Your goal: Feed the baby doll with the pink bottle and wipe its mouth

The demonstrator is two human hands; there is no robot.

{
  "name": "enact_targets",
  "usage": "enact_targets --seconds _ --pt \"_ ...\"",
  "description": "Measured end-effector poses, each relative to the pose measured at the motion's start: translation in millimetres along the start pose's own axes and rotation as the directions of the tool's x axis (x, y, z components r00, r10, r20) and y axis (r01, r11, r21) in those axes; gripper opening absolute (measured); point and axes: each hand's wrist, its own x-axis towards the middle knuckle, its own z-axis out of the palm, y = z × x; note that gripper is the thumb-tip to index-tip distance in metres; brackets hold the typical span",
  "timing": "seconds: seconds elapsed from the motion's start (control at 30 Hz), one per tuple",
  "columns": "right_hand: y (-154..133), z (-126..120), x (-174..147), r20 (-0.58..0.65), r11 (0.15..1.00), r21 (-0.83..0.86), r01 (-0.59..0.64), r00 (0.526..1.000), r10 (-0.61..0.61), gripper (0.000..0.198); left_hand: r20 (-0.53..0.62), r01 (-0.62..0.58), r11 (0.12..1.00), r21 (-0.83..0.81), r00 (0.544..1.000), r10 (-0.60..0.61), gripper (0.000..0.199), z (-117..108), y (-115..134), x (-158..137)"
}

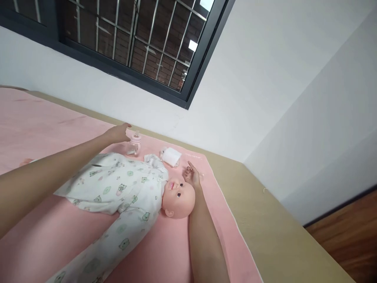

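Note:
A baby doll [178, 198] with a bare head lies on its back, dressed in a white outfit [112, 182] with green bear prints. My left hand [118, 133] reaches over its body, fingers apart, right beside a clear baby bottle [134, 146] with a pale pink collar. Whether it touches the bottle I cannot tell. Past the top of the doll's head is my right hand [192, 175], its fingers mostly curled and one stretched out. Anything inside those fingers is too small to make out. A small clear object [202, 177] lies by this hand.
A white packet [171, 156] in clear wrap lies between the bottle and my right hand. The pink mat [165, 251] covers much of a wooden surface [259, 212]. Behind it rise white walls [250, 70] and a dark-framed, barred window [188, 94].

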Motion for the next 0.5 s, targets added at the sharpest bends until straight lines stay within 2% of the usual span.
enact_targets --seconds 0.13,0.33,0.5 --pt "3 -1 2 0.024 1.000 -0.011 -0.001 1.000 0.002 0.021 0.023 0.048 0.998 -0.039 0.999 -0.047 0.051 22 -11 3" --pt "6 -4 7 0.022 0.999 -0.033 0.028 0.999 -0.027 0.020 0.059 0.163 0.983 -0.085 0.986 -0.158 0.039 45 -12 28" --pt "6 -2 5 0.010 1.000 -0.011 0.020 1.000 -0.020 0.019 0.015 0.143 0.975 -0.168 0.990 -0.142 0.042 50 -7 31"
